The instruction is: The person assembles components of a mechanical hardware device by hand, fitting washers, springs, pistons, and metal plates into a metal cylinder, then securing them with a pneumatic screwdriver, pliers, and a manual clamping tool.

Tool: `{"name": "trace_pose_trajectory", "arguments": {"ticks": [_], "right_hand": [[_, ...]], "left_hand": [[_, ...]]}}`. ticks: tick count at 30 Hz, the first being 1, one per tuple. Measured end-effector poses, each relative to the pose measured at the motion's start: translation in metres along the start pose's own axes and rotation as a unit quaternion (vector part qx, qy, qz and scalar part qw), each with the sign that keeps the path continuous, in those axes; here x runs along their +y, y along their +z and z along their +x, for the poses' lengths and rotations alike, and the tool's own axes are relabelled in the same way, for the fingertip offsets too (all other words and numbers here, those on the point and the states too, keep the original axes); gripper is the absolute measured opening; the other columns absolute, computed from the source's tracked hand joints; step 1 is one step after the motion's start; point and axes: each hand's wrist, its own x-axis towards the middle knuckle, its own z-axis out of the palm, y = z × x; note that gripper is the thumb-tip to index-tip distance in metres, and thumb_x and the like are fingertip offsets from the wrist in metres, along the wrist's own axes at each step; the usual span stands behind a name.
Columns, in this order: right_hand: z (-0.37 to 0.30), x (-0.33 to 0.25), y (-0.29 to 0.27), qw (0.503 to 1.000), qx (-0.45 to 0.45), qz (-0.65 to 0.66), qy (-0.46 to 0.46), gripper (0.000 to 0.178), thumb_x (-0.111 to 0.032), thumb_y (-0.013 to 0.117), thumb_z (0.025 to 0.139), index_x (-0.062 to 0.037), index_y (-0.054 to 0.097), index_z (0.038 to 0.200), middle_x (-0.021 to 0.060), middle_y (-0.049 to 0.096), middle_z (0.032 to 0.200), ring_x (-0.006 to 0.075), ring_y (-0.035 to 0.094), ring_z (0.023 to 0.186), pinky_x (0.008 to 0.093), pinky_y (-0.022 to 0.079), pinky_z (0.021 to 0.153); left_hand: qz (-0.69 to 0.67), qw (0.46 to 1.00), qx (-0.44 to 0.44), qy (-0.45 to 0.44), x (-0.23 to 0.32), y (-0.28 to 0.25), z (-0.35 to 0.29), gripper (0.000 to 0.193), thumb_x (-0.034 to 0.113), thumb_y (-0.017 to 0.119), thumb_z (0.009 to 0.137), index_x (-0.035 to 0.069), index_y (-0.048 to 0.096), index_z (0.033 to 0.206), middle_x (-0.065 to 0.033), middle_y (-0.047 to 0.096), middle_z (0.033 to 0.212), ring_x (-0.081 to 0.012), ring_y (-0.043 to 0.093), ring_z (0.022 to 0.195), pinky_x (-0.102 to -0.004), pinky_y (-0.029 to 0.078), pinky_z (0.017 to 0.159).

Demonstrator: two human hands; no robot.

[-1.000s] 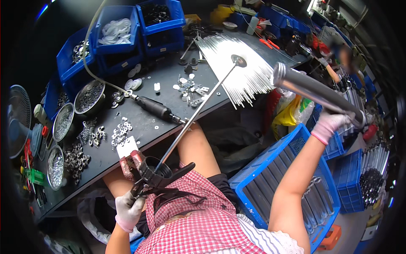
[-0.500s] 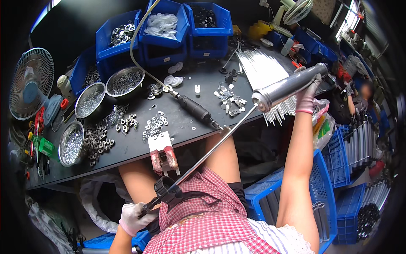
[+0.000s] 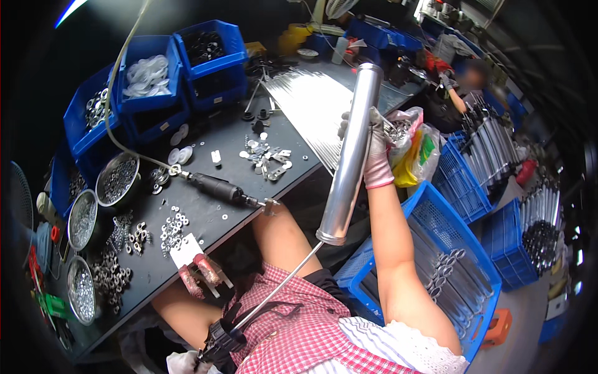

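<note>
My right hand, in a pink-cuffed pale glove, is closed around the upper part of a shiny silver metal tube, held tilted, nearly upright, right of the table edge. Out of the tube's lower end runs a thin metal rod down to a black ridged cap with a handle-like part. Low over my lap, my left hand, also gloved, grips that black part; the lower frame edge cuts this hand off. The tube's inside is hidden.
On the dark table lie a black air screwdriver, many rods, loose small parts and metal bowls. Blue bins stand behind. At right are a blue crate of tubes and a plastic bag. Another person works far right.
My right hand has swung the tube leftward and more upright, bringing its lower end down toward me. My left hand has sunk toward the lower edge. The whole view has turned right.
</note>
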Motion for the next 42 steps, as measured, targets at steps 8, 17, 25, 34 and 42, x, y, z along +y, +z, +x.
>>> {"name": "trace_pose_trajectory", "arguments": {"ticks": [8,17,25,34,42], "right_hand": [[-0.060,0.069,0.021,0.978,0.109,0.153,-0.092,0.036,-0.044,0.064,0.084,-0.0109,0.056,0.095,0.0048,0.059,0.085,0.0181,0.059,0.077,0.0314,0.052,0.073],[-0.141,0.174,0.159,0.977,-0.140,0.097,0.130,0.073,-0.045,0.078,0.072,-0.0107,0.041,0.124,0.0152,0.052,0.122,0.0313,0.050,0.117,0.0477,0.041,0.102],[-0.119,0.180,0.164,0.958,-0.204,0.027,0.199,0.081,-0.066,0.065,0.074,-0.0097,0.038,0.124,0.0238,0.044,0.132,0.0293,0.053,0.114,0.0410,0.046,0.097],[-0.125,0.195,0.163,0.984,-0.066,0.058,0.152,0.074,-0.052,0.070,0.077,-0.0079,0.041,0.129,0.0073,0.050,0.123,0.0217,0.050,0.115,0.0378,0.042,0.099],[-0.119,0.178,0.173,0.988,-0.052,0.004,0.143,0.088,-0.060,0.073,0.070,-0.0015,0.039,0.127,0.0127,0.048,0.120,0.0230,0.052,0.111,0.0367,0.044,0.096]], "left_hand": [[-0.027,0.999,0.021,-0.022,0.001,-0.012,0.008,0.016,0.021,0.065,0.081,0.006,0.064,0.088,-0.0147,0.064,0.071,-0.0310,0.060,0.060,-0.0405,0.046,0.054],[-0.289,0.949,0.068,-0.107,0.019,-0.025,0.085,0.013,0.009,0.065,0.078,0.000,0.060,0.071,-0.0077,0.048,0.049,-0.0102,0.046,0.043,-0.0260,0.037,0.042],[-0.270,0.951,-0.036,-0.147,0.037,-0.072,0.121,0.024,0.024,0.053,0.090,0.002,0.062,0.093,-0.0153,0.048,0.058,-0.0193,0.044,0.050,-0.0317,0.040,0.053],[0.185,0.956,0.220,0.056,0.067,-0.062,0.193,0.088,0.030,0.083,0.056,0.012,0.045,0.133,-0.0116,0.051,0.123,-0.0314,0.051,0.114,-0.0472,0.040,0.097],[0.056,0.961,0.246,0.111,0.063,-0.047,0.222,0.112,0.034,0.086,0.045,0.006,0.034,0.140,-0.0096,0.060,0.096,-0.0265,0.061,0.092,-0.0417,0.044,0.089]]}}
